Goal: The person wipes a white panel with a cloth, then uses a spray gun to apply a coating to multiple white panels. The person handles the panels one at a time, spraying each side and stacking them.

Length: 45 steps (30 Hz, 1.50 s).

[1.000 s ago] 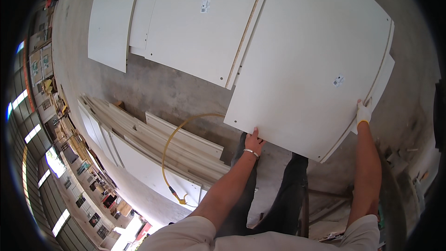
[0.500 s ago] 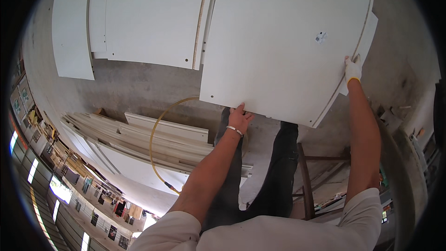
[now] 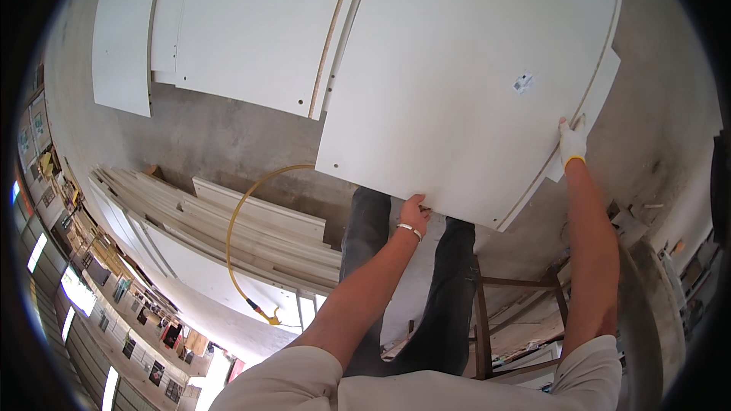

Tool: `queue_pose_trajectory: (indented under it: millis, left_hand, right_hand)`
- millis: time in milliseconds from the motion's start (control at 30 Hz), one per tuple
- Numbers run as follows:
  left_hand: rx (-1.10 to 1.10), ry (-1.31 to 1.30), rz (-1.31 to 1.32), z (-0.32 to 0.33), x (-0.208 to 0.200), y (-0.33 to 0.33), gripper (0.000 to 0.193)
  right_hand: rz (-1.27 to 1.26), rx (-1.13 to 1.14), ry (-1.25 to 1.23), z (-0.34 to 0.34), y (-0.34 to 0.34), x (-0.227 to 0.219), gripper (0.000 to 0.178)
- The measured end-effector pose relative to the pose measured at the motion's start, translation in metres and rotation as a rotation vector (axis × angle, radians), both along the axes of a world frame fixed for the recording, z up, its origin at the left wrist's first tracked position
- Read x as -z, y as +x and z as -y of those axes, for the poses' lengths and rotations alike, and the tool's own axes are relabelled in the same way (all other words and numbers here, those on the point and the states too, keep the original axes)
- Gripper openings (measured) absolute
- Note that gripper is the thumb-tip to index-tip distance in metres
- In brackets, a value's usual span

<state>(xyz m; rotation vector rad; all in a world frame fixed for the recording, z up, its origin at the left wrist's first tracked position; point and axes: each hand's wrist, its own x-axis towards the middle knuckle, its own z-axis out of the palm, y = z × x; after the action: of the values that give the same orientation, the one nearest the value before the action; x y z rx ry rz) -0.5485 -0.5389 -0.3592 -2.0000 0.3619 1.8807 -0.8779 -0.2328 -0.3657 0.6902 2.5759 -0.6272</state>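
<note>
A large white board (image 3: 457, 91) with a small label and drilled holes lies in front of me, on top of another white board (image 3: 605, 91) that juts out at its right. My left hand (image 3: 415, 215), bare with a light band at the wrist, is closed on the near edge, thumb on top and fingers partly hidden beneath. My right hand (image 3: 572, 141), in a white glove with a yellow cuff, grips the board's right edge, some fingers out of sight.
More white boards (image 3: 244, 38) lie to the left. A stack of narrow boards (image 3: 221, 217) sits on the floor at lower left, with a yellow air hose (image 3: 232, 236) curving over it. A dark wooden stool (image 3: 483, 320) stands by my right leg.
The large board's near edge now sits lower in the view, closer to me. My left hand has shifted right along that edge. The right hand keeps its hold, slightly lower in view.
</note>
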Motion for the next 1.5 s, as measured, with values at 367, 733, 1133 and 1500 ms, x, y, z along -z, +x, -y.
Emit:
queue_pose_trajectory:
  millis: [367,733,1133,1500]
  left_hand:
    - [-0.057,-0.114,0.072,-0.016,0.010,0.003,0.021]
    - [0.004,-0.142,0.086,-0.006,-0.022,-0.029,0.049]
    - [0.050,-0.140,-0.053,-0.006,-0.006,0.001,0.051]
    - [0.899,-1.049,0.263,0.107,-0.047,-0.037,0.061]
  right_hand:
    - [0.028,-0.030,0.049,0.003,-0.014,-0.009,0.088]
    - [-0.026,-0.012,-0.082,-0.001,-0.016,-0.006,0.082]
    - [-0.038,0.054,-0.170,-0.013,-0.014,0.006,0.079]
    - [-0.019,0.002,-0.061,-0.016,-0.012,0.015,0.078]
